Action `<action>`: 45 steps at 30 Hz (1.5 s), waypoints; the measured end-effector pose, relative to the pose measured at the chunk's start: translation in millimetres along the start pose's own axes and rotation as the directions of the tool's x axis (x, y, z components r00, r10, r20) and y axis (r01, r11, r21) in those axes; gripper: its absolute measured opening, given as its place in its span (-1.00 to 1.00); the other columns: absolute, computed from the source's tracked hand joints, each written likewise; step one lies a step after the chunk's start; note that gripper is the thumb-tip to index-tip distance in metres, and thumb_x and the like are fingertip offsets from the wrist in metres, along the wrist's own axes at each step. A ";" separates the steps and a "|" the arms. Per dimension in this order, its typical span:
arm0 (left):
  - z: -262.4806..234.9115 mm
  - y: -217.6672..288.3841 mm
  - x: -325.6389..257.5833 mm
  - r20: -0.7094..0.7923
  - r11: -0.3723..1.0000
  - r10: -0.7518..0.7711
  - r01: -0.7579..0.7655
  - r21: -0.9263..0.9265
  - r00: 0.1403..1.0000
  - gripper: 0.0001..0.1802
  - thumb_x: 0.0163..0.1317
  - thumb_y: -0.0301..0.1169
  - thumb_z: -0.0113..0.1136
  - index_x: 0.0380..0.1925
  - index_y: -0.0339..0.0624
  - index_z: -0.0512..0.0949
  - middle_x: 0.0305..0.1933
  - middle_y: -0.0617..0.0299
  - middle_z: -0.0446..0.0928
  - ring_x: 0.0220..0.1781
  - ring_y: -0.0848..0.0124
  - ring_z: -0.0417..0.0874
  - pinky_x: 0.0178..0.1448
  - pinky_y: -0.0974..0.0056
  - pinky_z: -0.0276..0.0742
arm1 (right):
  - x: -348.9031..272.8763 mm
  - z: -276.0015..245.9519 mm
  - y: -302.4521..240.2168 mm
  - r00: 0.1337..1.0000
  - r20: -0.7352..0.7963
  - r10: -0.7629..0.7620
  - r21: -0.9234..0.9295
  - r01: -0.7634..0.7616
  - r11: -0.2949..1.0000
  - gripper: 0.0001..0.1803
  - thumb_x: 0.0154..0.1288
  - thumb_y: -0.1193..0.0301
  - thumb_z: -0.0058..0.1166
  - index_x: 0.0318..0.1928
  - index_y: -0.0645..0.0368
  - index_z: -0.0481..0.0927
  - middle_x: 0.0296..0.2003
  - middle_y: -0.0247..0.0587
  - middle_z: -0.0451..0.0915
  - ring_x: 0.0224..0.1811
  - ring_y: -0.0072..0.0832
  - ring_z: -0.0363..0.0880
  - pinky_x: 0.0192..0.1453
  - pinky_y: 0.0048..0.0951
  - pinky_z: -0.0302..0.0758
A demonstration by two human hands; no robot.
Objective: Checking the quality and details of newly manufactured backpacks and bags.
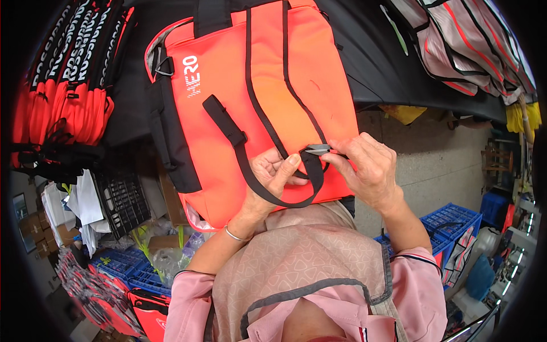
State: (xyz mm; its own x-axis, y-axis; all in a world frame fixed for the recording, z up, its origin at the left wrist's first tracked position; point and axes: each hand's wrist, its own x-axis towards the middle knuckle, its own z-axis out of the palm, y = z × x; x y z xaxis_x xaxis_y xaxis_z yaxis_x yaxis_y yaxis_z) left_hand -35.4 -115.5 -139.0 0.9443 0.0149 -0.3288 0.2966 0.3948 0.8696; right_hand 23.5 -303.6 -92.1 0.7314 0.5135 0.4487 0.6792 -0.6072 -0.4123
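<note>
Bag: A big red-orange bag point(219, 80) with black sides lies flat on the black worktop point(367, 71). Its low end pokes out past the worktop's near edge and comes up to the person's apron point(307, 256).
Shoulder strap: A wide orange strap point(285, 85) with black edges runs down the front of the bag.
Black strap: A thin black strap point(244, 168) makes a big loop over the bag's low part. One end, folded thick, lies to the left on the bag.
Grey bit: A small grey thing point(315, 149) sits at the low end of the wide orange strap. I cannot tell if it is a buckle or a tool.
Left hand: The left hand point(277, 172) is pinching the low end of the wide orange strap, thumb on top and fingers curled. A bangle point(235, 235) is on that wrist.
Right hand: The right hand point(367, 168) is pinching the small grey thing by its right end, thumb and pointing finger close together.
Left of worktop: A stack of red and black bags point(71, 108) sits by the left edge.
Right of worktop: Pale pieces with red and black lines point(453, 43) lie at the right edge.
Below: Blue crates point(453, 223) stand past the near edge, on the right.
</note>
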 end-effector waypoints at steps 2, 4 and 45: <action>-2.5 -0.4 0.1 0.006 1.000 -0.006 0.006 -0.004 1.000 -0.75 0.35 -0.35 0.17 -0.40 -0.35 0.51 -0.38 0.12 0.61 -0.36 0.45 0.68 -0.32 0.32 0.76 | 1.9 0.4 1.3 0.999 0.012 -0.046 -0.005 0.046 0.999 -0.75 -0.03 0.36 0.42 -0.40 0.14 0.60 -0.52 -0.34 0.60 -0.54 -0.44 0.55 -0.52 -0.42 0.45; -4.7 -1.4 1.0 0.026 0.999 -0.032 0.033 -0.018 0.999 -0.74 0.35 -0.35 0.17 -0.39 -0.36 0.52 -0.37 0.12 0.61 -0.34 0.43 0.69 -0.30 0.31 0.76 | 3.5 2.0 4.9 0.998 0.015 -0.065 0.005 0.065 0.998 -0.76 -0.02 0.36 0.42 -0.40 0.14 0.60 -0.52 -0.34 0.60 -0.55 -0.44 0.55 -0.52 -0.43 0.45; -7.3 -16.3 7.2 0.007 0.996 -0.052 0.053 -0.067 0.999 -0.79 0.32 -0.33 0.26 -0.47 -0.15 0.53 -0.45 0.53 0.43 -0.45 0.73 0.32 -0.39 0.52 0.20 | 36.9 50.1 13.9 0.888 0.396 0.232 0.553 -0.432 0.713 -0.87 0.05 0.58 0.35 -0.40 0.27 0.62 -0.42 -0.33 0.39 -0.42 -0.59 0.35 -0.33 -0.49 0.33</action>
State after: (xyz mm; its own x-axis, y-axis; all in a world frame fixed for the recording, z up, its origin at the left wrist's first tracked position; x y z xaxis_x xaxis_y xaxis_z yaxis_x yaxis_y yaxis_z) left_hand -34.5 -115.1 -158.2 0.9285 -0.0126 -0.3711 0.3357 0.4557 0.8244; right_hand 63.0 -262.7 -121.1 0.8314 0.5556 -0.0109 0.2014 -0.3195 -0.9260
